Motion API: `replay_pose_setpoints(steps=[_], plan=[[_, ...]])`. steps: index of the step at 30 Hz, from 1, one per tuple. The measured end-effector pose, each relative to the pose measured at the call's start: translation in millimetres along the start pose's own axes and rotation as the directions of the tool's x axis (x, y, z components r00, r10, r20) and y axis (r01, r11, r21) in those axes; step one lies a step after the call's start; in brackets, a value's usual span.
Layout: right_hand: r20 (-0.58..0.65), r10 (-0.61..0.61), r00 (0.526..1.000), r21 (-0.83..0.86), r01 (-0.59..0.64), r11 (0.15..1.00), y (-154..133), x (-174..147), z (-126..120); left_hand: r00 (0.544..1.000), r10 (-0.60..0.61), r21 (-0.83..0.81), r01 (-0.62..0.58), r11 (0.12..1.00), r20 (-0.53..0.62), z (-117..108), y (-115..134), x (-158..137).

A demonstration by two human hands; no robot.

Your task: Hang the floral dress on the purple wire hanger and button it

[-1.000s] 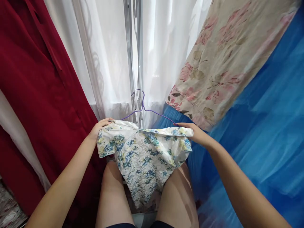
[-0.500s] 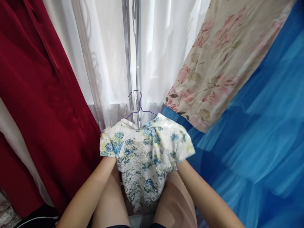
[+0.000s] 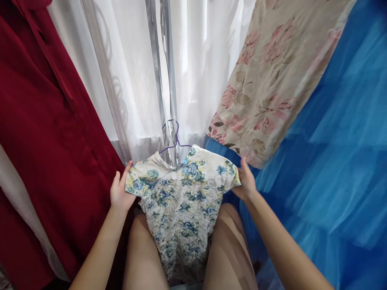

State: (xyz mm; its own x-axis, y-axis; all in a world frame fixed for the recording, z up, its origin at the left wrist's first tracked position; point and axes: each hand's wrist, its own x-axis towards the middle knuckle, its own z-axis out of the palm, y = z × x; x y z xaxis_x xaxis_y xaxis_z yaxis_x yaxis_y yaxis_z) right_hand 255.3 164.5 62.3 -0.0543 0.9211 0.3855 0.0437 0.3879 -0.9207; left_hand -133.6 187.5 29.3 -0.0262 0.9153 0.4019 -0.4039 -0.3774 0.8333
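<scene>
A short-sleeved white blouse [image 3: 181, 209] with blue, green and yellow flowers hangs on a thin purple hanger [image 3: 177, 139]. The hanger's hook is at a vertical metal rail [image 3: 169, 80]. At the blouse's left sleeve end, my left hand [image 3: 120, 194] grips the fabric, its thumb side outside and some fingers hidden by the cloth. My right hand [image 3: 247, 183] pinches the other sleeve's edge, with part of its fingers behind the fabric. Between both hands the sleeves are stretched out sideways, and the blouse's body drapes down between my knees.
On the left hangs a long dark red garment [image 3: 66, 141]. White curtains [image 3: 130, 72] cover the back. To the right are a beige garment with pink flowers [image 3: 266, 92] and a layered blue tulle garment [image 3: 326, 169], both close to my right arm.
My hands, earlier hidden under the sleeves, have come out to the sleeve ends and now hold them. The blouse looks flatter and more spread, and its lower part hangs straighter.
</scene>
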Motion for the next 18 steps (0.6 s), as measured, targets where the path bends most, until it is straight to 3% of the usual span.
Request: replay_pose_setpoints(steps=[4,6,8,10,12,14,16,18], plan=[[0.061,0.05,0.997,-0.006,-0.05,0.999,-32,5,-9,0.977,0.118,0.098,-0.102,0.99,-0.176,12,28,-4],[0.019,0.046,0.999,-0.001,-0.046,0.999,-48,7,-6,0.96,0.232,0.224,-0.195,0.955,-0.154,17,41,-5],[-0.053,0.064,0.997,0.028,-0.062,0.998,-60,11,-3,0.942,0.335,0.395,-0.295,0.87,-0.035,20,56,-5],[-0.12,0.092,0.988,0.045,-0.087,0.995,-66,11,-4,0.899,0.421,0.625,-0.398,0.672,0.119,25,70,-2],[-0.185,0.104,0.977,0.055,-0.096,0.994,-69,4,-5,0.839,0.478,0.813,-0.457,0.361,0.259,35,81,2],[-0.241,0.081,0.967,0.039,-0.074,0.997,-69,-18,-4,0.802,0.466,0.883,-0.462,0.087,0.373,48,84,7],[-0.273,0.011,0.962,-0.031,-0.021,0.999,-67,-53,3,0.794,0.393,0.872,-0.487,-0.046,0.464,59,77,10],[-0.249,-0.094,0.964,-0.13,0.063,0.99,-66,-96,15,0.793,0.329,0.847,-0.53,-0.043,0.513,66,61,12]])
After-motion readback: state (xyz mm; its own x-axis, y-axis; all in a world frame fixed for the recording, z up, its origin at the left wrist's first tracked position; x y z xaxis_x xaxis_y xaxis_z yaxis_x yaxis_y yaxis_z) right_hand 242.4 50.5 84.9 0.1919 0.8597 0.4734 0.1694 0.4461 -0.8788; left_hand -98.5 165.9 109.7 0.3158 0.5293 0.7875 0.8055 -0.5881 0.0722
